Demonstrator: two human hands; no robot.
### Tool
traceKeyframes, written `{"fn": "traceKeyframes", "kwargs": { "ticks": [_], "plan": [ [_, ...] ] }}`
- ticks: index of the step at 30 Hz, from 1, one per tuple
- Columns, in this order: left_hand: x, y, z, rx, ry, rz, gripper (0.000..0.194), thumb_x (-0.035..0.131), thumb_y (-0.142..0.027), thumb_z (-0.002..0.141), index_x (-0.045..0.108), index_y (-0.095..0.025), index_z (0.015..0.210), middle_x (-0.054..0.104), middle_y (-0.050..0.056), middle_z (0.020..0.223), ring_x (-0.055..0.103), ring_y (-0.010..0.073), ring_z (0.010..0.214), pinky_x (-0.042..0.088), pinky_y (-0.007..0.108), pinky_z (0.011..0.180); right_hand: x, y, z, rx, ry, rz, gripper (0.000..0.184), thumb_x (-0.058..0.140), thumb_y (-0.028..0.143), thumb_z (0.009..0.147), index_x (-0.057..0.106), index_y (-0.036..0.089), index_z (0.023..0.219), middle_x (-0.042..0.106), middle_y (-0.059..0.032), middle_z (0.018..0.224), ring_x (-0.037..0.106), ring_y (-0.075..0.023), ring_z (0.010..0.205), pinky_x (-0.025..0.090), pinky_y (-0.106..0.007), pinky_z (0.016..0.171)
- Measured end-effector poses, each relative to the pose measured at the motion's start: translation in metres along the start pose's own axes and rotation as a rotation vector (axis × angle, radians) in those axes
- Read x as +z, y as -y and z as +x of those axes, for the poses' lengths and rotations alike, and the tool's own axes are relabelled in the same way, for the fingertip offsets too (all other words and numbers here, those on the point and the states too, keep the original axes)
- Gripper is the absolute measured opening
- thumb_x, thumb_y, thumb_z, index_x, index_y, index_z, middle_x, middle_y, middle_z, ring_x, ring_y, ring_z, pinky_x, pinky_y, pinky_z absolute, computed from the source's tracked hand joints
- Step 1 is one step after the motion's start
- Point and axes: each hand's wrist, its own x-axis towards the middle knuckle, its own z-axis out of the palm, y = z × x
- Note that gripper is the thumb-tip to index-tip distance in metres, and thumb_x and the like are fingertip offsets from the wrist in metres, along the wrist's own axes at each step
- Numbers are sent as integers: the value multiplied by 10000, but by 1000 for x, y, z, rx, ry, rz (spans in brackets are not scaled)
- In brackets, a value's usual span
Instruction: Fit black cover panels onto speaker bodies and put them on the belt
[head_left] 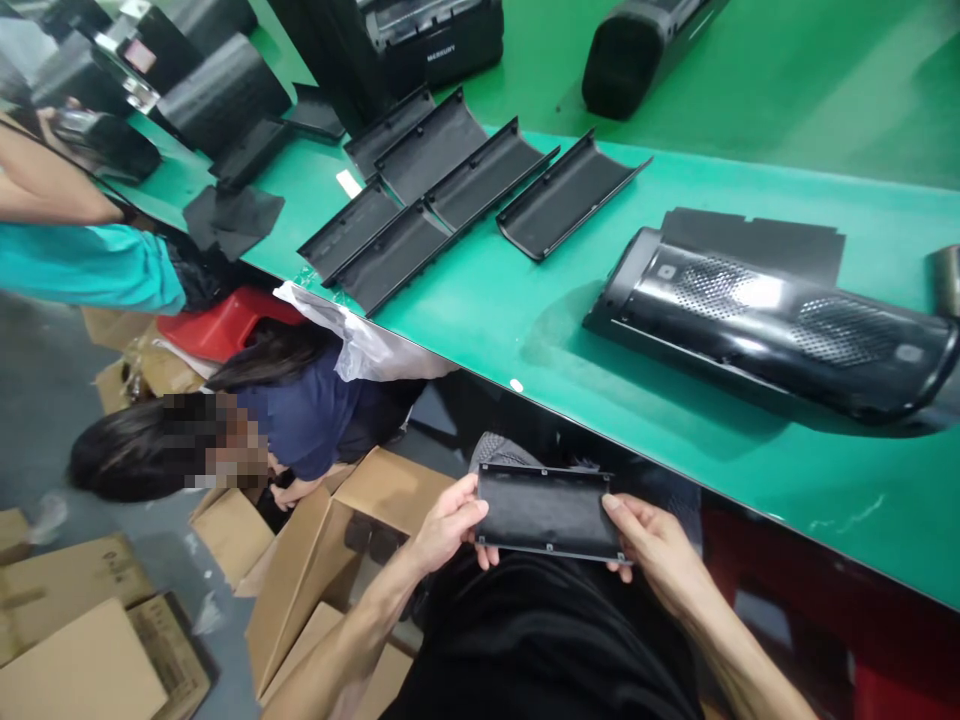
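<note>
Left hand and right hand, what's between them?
In the head view, a black curved panel spans between the left hand and right hand, held at both ends.

Bench edge before hands; lane free between shells, grilled unit.

head-worn view, facing forward and down, black panel near, upper left perhaps blurred

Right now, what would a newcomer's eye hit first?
The glossy black casing, on the green bench at right. Left of it lie several curved black panels; in front of the bench, the left hand and right hand hold another panel by its ends.
</note>
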Motion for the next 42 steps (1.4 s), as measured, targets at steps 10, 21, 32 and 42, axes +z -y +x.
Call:
{"fn": "traceKeyframes", "kwargs": {
  "ticks": [10,21,32,42],
  "plan": [
    [-3,4,3,15,24,-32,288,648,-387,944,527,-155,1064,670,8,597,680,182,471,532,220,421,-1,1,0,-12,4,-3,569,694,755,821,642,188,820,595,21,459,525,-130,361,403,-216,373],
    [-3,5,4,7,11,-46,315,644,-425,941,516,-159,1051,678,15,601,680,190,468,523,225,418,-2,3,0,-9,9,-4,559,693,744,833,646,187,843,598,19,456,528,-130,371,407,-216,385],
    [-7,9,7,-29,-36,-19,316,619,-460,938,507,-173,1009,663,7,597,687,199,473,523,236,417,1,7,-1,-15,22,-28,555,726,735,804,644,186,795,614,2,459,520,-128,379,397,-225,401],
    [-12,10,7,38,-9,54,382,662,-480,949,533,-148,1087,680,19,598,679,185,456,523,221,425,1,9,-3,-12,24,-14,555,734,733,803,642,186,790,624,-2,468,532,-121,390,415,-206,403]
  ]
}}
